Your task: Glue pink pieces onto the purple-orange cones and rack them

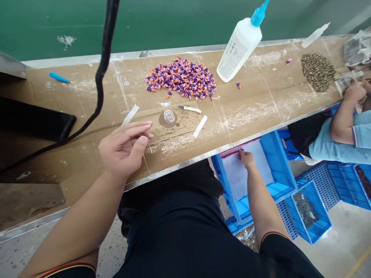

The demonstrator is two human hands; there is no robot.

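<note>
My left hand (125,148) hovers over the cardboard-covered bench (87,154), palm turned sideways, fingers loosely curled and apart, holding nothing. Just right of it lie a small clear cap (169,116), a small knife-like tool (190,109) and two white strips (199,126). My right hand (246,158) reaches down below the bench edge into a blue crate (278,154) and pinches the end of a pink strip of small parts (233,150) that lies on a white sheet. A heap of purple and orange pieces (182,78) sits further back.
A white glue bottle with a blue nozzle (240,46) stands tilted behind the heap. A black cable (100,77) hangs at left over a black block (34,121). At right, another person's arm (342,123) works near a pile of dark parts (318,71). More blue crates stand below.
</note>
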